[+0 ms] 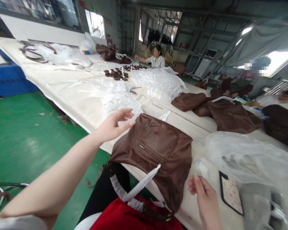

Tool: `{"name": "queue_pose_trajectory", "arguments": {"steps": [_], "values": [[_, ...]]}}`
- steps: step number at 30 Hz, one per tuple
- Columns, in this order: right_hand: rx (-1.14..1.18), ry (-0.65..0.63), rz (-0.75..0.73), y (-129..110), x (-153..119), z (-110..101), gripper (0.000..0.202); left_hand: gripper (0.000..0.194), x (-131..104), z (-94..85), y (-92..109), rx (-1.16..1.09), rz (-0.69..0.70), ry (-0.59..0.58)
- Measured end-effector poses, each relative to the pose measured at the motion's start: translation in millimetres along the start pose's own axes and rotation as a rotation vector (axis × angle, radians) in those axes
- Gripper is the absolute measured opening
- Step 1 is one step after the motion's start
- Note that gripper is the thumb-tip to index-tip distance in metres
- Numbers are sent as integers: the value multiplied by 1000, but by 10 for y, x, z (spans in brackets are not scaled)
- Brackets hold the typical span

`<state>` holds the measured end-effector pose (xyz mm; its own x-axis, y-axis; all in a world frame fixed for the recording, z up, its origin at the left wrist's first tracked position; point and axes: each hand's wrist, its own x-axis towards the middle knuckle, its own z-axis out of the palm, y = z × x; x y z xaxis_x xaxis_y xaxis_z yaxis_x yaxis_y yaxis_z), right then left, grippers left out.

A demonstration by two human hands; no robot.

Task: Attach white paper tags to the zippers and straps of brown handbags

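A brown leather handbag (pixel 156 143) lies at the near edge of the cream-covered table, its brass zip pocket facing up. White paper wraps its strap (pixel 120 188), which hangs over toward my lap. A white strip (pixel 144 183) runs from the zip's end toward the strap. My left hand (pixel 117 124) is beside the bag's far left corner, fingers apart, thumb close to the leather; I cannot tell whether it touches. To the right of the bag, my right hand (pixel 203 191) has its fingers curled and pressed together; whatever they pinch, if anything, is too small to make out.
A patterned phone (pixel 230 191) lies right of my right hand, near clear plastic bags (pixel 252 156). More brown bags (pixel 232 115) lie farther right. Beyond my bag are plastic wrapping (pixel 158 83) and small brown pieces (pixel 117 74). Several people sit around the table.
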<state>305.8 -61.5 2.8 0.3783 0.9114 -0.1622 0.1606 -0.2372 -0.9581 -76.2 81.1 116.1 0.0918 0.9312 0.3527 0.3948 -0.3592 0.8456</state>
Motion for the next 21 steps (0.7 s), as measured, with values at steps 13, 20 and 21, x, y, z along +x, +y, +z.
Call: {"name": "queue_pose_trajectory", "arguments": {"steps": [13,20,21], "values": [[-16,-67,259,145,-14,22,48,73,103,387,-1118,-41,-467,-141],[-178,-148,255,-44,27,176,43,57,137,458,-1277,-31,-409,-104],[-134,-176,264,-70,24,219,43,56,127,461,-1286,-36,-399,-104]]}}
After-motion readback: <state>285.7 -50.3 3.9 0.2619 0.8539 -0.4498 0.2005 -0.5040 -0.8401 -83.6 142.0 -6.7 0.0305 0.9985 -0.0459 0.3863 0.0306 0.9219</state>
